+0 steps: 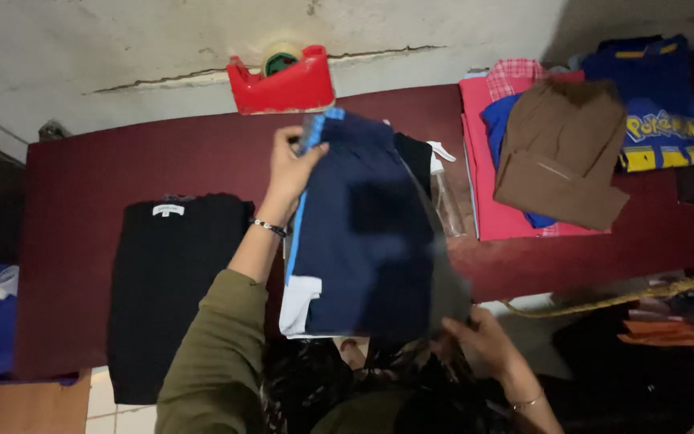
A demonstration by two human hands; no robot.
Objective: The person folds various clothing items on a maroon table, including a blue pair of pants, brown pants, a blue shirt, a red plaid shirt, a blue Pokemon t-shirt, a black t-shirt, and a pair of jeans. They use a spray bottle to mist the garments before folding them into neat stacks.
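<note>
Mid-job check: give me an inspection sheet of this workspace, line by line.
Surface: dark red table, set against a cracked pale wall.
Job's things: folded navy garment with light blue stripe and white corner, held above the table edge, seemingly in a clear plastic sleeve.
Clutter: black shirt lying flat at left; red tape dispenser at the back; brown garment on a pink stack; blue and yellow shirt at far right.
Grippers: left hand grips the garment's top edge; right hand holds its lower corner.
Cables: a yellowish rope along the table's front edge.
Surroundings: dim piles of clothing at lower right.
</note>
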